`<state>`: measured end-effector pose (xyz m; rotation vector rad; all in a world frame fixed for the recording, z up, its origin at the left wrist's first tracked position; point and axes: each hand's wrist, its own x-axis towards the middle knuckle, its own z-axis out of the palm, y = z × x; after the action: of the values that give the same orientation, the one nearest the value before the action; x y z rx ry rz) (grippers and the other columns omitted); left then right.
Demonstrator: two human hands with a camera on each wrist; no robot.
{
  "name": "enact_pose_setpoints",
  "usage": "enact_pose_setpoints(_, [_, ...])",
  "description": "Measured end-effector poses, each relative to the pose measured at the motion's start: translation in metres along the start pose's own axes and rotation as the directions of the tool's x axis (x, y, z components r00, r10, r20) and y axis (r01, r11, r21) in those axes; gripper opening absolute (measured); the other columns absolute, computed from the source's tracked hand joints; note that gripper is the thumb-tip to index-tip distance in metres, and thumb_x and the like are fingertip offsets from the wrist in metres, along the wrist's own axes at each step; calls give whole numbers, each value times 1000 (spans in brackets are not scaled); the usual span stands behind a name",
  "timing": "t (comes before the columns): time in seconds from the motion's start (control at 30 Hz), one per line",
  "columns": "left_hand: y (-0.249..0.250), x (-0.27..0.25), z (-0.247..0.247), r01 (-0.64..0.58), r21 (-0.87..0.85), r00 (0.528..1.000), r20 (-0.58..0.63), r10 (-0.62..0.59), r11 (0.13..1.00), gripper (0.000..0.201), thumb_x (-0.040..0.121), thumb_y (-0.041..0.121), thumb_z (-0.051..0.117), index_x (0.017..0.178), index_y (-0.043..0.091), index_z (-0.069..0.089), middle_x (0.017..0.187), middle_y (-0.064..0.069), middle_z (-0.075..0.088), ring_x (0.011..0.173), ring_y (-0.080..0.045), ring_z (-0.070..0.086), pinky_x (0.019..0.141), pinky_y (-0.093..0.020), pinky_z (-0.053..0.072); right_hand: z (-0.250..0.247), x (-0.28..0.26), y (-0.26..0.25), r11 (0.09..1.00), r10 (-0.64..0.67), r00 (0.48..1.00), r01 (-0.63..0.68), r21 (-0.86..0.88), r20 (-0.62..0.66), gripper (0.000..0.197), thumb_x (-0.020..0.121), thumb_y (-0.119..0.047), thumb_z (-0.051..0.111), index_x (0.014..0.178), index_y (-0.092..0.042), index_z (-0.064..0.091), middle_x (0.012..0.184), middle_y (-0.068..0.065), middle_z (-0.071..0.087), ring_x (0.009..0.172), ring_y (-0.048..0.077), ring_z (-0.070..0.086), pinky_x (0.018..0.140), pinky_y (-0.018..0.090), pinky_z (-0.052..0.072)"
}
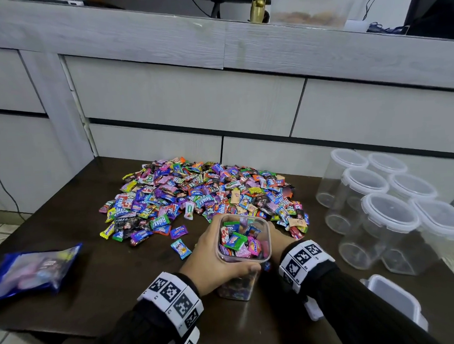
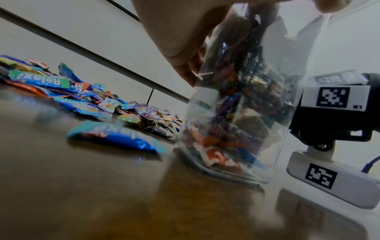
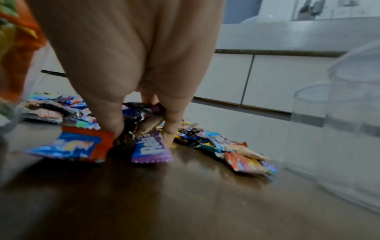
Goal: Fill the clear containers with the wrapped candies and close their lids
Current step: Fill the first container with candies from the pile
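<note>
Our left hand [image 1: 212, 255] gripped the open clear container [image 1: 243, 253], nearly full, standing at six o'clock of the candy pile [image 1: 201, 197]. Our right hand [image 3: 131, 68] pinched several candies [image 3: 144, 123] at the pile's near edge; lidded empty containers [image 1: 376, 202] waited at three o'clock.

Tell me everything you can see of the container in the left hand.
The container is clear plastic, square with rounded corners, tall, standing upright on the dark table just in front of the candy pile. It has no lid on and is filled with wrapped candies nearly to the rim. The left hand grips its side near the top.
</note>
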<state>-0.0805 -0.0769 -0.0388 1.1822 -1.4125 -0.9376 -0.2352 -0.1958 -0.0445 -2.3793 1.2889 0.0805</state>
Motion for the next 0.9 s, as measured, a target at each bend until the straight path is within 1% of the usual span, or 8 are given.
enact_pose_setpoints(0.13, [1, 0, 1, -17, 6, 1000, -20, 17, 1000, 78, 53, 45, 93, 118, 41, 51, 121, 3, 65, 113, -17, 64, 97, -48, 51, 1, -3, 7, 994, -85, 994, 80, -80, -62, 38, 96, -16, 49, 134, -10, 49, 140, 12, 47, 126, 26, 47, 106, 37, 38])
enact_pose_setpoints(0.23, [0, 0, 2, -31, 19, 999, -37, 31, 999, 77, 54, 41, 93, 118, 40, 51, 121, 5, 64, 114, -16, 63, 98, -49, 50, -6, -6, 11, 976, -153, 986, 141, -166, -61, 37, 94, -22, 53, 131, -19, 53, 129, 9, 54, 114, 25, 54, 98, 34, 45])
enact_pose_setpoints(0.37, [0, -1, 3, -16, 26, 999, -38, 17, 1000, 80, 51, 53, 91, 119, 42, 49, 121, 9, 64, 115, -13, 62, 98, -47, 50, -22, -11, 21, 985, -112, 984, 91, -148, -141, 29, 90, -12, 58, 119, -14, 61, 114, 11, 59, 107, 26, 55, 87, 26, 40])
enact_pose_setpoints(0.47, [0, -1, 3, 7, 25, 999, -31, -7, 1000, 84, 50, 56, 91, 120, 42, 48, 122, 8, 63, 116, -14, 61, 99, -47, 50, -39, -23, 22, 993, -117, 965, 112, -36, -236, 23, 84, -10, 65, 106, -15, 65, 106, 6, 63, 100, 22, 56, 79, 24, 38])
enact_pose_setpoints(0.53, [0, -1, 3, 16, 28, 1000, -24, -16, 999, 85, 49, 57, 91, 121, 41, 48, 123, 8, 63, 117, -14, 61, 99, -47, 49, -55, -34, 17, 989, -105, 937, 134, 65, -334, 19, 83, -10, 68, 100, -19, 67, 99, -2, 62, 91, 12, 56, 77, 18, 36])
enact_pose_setpoints(0.67, [2, -1, 2, 23, 37, 1000, -10, -22, 999, 84, 48, 59, 90, 119, 44, 47, 123, 8, 63, 117, -13, 60, 100, -46, 49, -93, -56, -3, 946, -146, 868, 262, 189, -474, 19, 82, -13, 72, 94, -27, 65, 84, -13, 63, 77, 0, 59, 70, 8, 40])
enact_pose_setpoints(0.77, [4, -1, 3, 23, 32, 1000, -2, -23, 999, 83, 48, 59, 90, 118, 45, 48, 123, 8, 63, 117, -11, 60, 100, -44, 49, -116, -73, -24, 886, -225, 857, 378, 270, -463, 19, 83, -15, 71, 98, -25, 65, 81, -12, 67, 72, -2, 63, 67, 14, 45])
enact_pose_setpoints(0.9, [5, -1, 3, 22, 31, 1000, -10, -22, 999, 84, 46, 60, 90, 118, 47, 47, 122, 9, 63, 116, -9, 60, 101, -44, 49, -125, -89, -51, 844, -382, 875, 461, 273, -297, 20, 83, -13, 72, 101, -20, 66, 86, -7, 68, 77, 0, 63, 72, 15, 48])
